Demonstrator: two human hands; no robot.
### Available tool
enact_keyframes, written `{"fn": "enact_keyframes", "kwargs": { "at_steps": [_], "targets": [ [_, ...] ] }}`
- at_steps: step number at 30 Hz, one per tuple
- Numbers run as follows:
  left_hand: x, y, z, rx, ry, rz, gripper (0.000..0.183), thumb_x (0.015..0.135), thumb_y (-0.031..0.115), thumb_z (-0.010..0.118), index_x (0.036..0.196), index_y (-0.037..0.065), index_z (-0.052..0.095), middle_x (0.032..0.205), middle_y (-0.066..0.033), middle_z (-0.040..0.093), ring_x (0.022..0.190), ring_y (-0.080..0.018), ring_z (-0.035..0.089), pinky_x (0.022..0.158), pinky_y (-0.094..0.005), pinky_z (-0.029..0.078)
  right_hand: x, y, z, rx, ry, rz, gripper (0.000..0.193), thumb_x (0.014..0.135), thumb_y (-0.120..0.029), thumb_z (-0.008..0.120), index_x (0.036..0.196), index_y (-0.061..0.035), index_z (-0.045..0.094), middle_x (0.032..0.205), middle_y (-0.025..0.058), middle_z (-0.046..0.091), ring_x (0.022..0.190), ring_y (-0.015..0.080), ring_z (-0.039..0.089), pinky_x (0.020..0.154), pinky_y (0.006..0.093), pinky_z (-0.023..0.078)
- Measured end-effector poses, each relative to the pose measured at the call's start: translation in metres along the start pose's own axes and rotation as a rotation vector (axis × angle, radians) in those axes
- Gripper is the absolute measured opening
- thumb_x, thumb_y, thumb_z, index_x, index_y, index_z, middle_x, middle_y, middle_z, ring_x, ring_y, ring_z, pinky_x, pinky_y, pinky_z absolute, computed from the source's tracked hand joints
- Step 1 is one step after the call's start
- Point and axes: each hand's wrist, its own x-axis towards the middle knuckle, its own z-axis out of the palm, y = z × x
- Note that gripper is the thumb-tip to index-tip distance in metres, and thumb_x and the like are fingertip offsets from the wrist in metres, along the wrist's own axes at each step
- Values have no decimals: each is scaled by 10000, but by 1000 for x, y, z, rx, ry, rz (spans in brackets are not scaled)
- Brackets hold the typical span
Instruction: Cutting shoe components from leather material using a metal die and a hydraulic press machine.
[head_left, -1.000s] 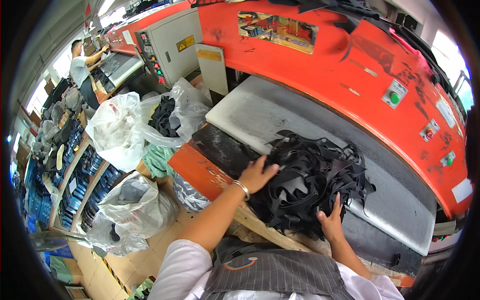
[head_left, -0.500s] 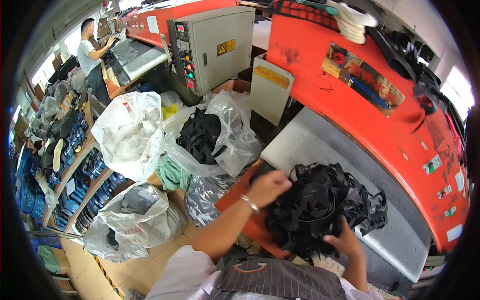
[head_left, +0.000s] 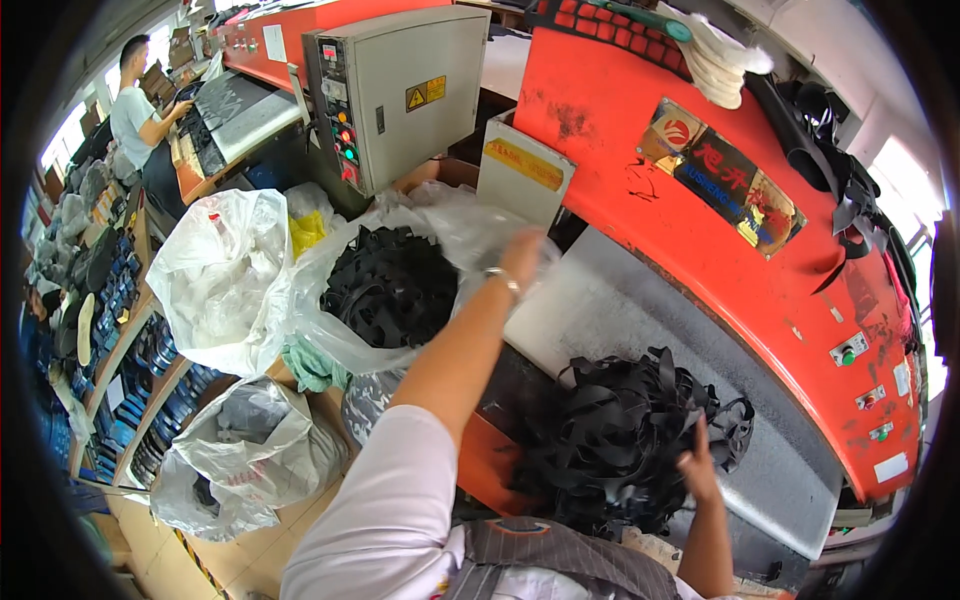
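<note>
A big tangled heap of black strips (head_left: 610, 430), which look like cut-out scrap, lies over the near edge of the grey machine bed (head_left: 590, 290) before me. Against the heap's right side rests my right hand (head_left: 702, 470), thumb and fingers apart. My left hand (head_left: 522, 258), smeared by motion, stretches forward to the rim of a clear plastic bag (head_left: 475, 225) and appears closed on it. Inside that bag sits another mass of black strips (head_left: 390, 287). The left fingers themselves are hard to make out.
A red press (head_left: 620, 150) spans the right, with a grey control cabinet (head_left: 425, 95) beyond the bag. Left stand a white bag of clear plastic (head_left: 222, 290) and another whitish bag (head_left: 265, 450). Shelves hold blue moulds (head_left: 130, 370). Another person (head_left: 140, 125) works far left.
My left hand has left the heap and reached forward to the clear bag, whose mouth is now spread wider. The heap has slumped slightly nearer; my right hand stays beside it.
</note>
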Motion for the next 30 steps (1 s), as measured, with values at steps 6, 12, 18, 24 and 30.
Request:
{"fn": "enact_keyframes", "kwargs": {
  "at_steps": [6, 12, 18, 24, 30],
  "targets": [
    [-22, 31, 59, 427, -92, -29, 744, 874, 523, 584, 1420, 44, 424, 1442, -199, 454, 1362, -336, 400, 1115, -400, 321, -69, -55, 57, -545, -244, 168, 1576, 361, -487, 947, 1524, -23, -10, 1443, 417, 206, 1360, 575, 232, 1097, 556, 296],
    [-67, 54, -55, 391, 293, 273, 528, 809, 313, 729, 1244, 49, 588, 1255, -177, 602, 1198, -319, 551, 1017, -395, 429, -62, -41, 72, -751, -51, -22, 1365, 441, -348, 931, 1498, -7, 139, 1325, 367, 398, 1164, 513, 470, 926, 537, 424],
    [-130, -6, -257, 1144, 925, 39, 758, 732, 449, 757, 1355, 95, 510, 1363, -230, 504, 1313, -413, 404, 1082, -524, 314, -27, -21, 88, -112, 237, 122, 1024, 522, -174, 877, 1402, -13, 380, 1081, 145, 653, 925, 267, 646, 787, 363, 524],
    [-185, -42, -304, 1106, 938, -658, 1023, 720, 487, 757, 1522, 141, 225, 1472, -246, 374, 1388, -424, 304, 1124, -508, 261, -17, -10, 70, 541, 484, 327, 344, 736, -155, 698, 1043, -42, 590, 929, 27, 625, 802, 167, 607, 721, 331, 513],
    [-183, -112, -354, 513, 671, -365, 519, 822, 365, 684, 1226, 50, 602, 1052, -232, 673, 988, -392, 648, 844, -416, 497, 62, -226, 142, 875, 381, -113, 255, 776, -223, 678, 902, -14, 603, 818, 44, 626, 706, 170, 645, 669, 324, 553]
  ]
}}
